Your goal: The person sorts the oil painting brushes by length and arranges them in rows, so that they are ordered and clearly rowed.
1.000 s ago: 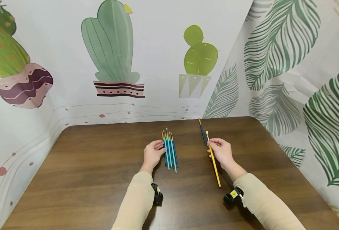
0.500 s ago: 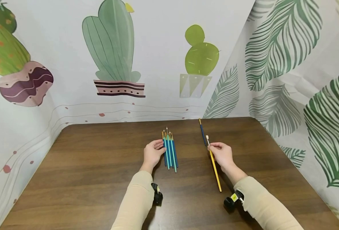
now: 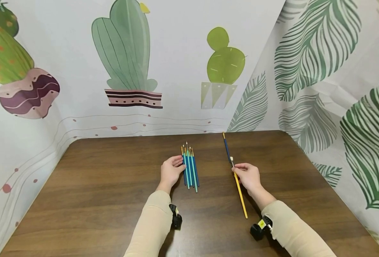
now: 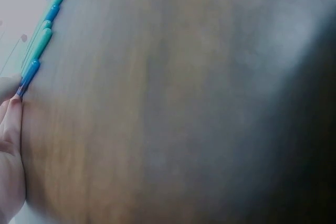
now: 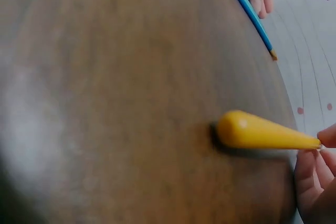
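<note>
On the brown table (image 3: 112,185) lies a bundle of several blue and teal paintbrushes (image 3: 190,167). My left hand (image 3: 171,172) rests against the bundle's left side with fingers loosely extended, touching the handles (image 4: 37,51). My right hand (image 3: 248,175) pinches a yellow-handled paintbrush (image 3: 240,192) near its ferrule; the handle's rounded end (image 5: 247,129) lies low over the wood and points toward me. A single dark blue brush (image 3: 226,146) lies just beyond the yellow brush's white tip.
Paper walls printed with cacti (image 3: 125,53) and green leaves (image 3: 314,46) enclose the table at the back and right. Small black wrist cameras (image 3: 176,217) sit on both beige sleeves. Bare wood stretches across the table's left half.
My right hand has drawn the yellow brush slightly toward me and down to the table. The left hand and the bundle stayed put.
</note>
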{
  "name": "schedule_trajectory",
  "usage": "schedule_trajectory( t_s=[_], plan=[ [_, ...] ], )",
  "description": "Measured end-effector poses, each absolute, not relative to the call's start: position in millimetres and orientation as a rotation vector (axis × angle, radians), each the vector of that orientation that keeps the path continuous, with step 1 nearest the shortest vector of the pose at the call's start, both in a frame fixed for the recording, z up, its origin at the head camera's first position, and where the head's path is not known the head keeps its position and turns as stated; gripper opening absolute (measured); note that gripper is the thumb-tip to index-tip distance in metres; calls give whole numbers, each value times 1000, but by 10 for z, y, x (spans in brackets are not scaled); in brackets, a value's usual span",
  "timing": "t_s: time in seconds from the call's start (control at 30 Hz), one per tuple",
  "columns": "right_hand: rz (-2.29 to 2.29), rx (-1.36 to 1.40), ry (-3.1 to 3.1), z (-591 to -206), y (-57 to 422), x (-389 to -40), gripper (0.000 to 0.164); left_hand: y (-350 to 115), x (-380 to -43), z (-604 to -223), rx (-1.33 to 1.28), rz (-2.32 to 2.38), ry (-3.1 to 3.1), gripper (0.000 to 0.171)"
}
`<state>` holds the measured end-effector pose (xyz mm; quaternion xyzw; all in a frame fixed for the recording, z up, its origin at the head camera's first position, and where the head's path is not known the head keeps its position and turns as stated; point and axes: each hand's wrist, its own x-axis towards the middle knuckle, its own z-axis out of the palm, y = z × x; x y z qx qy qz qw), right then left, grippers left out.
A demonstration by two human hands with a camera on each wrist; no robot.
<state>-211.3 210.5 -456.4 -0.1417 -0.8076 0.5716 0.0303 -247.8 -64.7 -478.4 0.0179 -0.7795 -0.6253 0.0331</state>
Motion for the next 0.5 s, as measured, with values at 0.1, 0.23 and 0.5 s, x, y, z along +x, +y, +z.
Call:
schedule_trajectory(
  t_s=[0.1,0.23,0.5],
  plan=[
    [1764,-440,-2516,-4582,2123,-2112,27,-649,-2481,-4785,60,-1930,-2398,39],
    [1787,-452,-2545,-4575,2140,-2103,29,-654,-2480,-4788,62,-1925,-2403,39],
    [1760,-432,-2573,-4558,2160,-2080,30,-655,-2500,-4807,59,-1937,-2393,39]
  ],
)
